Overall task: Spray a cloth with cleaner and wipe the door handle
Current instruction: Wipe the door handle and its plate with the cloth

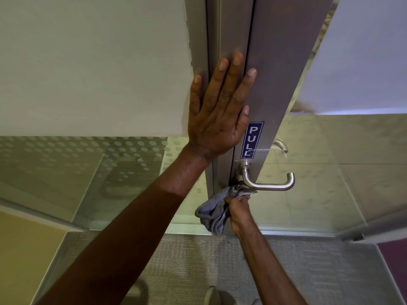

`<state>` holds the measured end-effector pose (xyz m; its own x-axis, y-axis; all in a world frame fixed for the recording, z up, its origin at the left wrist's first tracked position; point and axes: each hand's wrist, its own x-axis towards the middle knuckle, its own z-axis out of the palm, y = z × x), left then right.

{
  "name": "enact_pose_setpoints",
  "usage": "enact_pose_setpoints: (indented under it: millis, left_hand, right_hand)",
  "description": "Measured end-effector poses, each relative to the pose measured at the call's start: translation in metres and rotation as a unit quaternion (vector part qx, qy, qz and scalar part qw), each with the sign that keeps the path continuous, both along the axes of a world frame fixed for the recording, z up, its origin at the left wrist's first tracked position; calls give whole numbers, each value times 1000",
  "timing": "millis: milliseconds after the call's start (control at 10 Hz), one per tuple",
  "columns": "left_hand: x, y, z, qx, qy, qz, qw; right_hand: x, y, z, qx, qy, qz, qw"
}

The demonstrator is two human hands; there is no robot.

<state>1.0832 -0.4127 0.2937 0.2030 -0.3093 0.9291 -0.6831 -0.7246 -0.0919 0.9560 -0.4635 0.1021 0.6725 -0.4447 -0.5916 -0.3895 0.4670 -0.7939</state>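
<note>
At doorway: tall brushed-aluminium door stile [277, 73] runs top to middle, frosted glass panels either side. Left hand [217, 113] flat against stile and adjoining frame, fingers [233, 69] straight, slightly spread, holding nothing. Crumpled grey cloth [217, 211] bunched just under handle's inner bend, touching it, below lock area. Right hand [237, 213] grips cloth, fingers curled round it. L-shaped satin steel door handle [269, 186] juts right from stile. Blue vertical "PULL" sticker [252, 139] just above handle base, beside left thumb.
</note>
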Motion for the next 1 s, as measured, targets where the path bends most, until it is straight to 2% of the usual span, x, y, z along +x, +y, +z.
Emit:
enact_pose_setpoints:
  millis: [200, 500, 1000]
  left_hand:
    - [2, 1, -1, -5, 3, -2, 1000]
    - [3, 1, -3, -5, 1, -2, 1000]
    - [2, 1, -2, -9, 4, 1, 1000]
  right_hand:
    - [-3, 21, 7, -25, -13, 7, 1000]
    - [-4, 34, 25, -149, -56, 13, 987]
    - [-22, 26, 43, -189, -124, 7, 974]
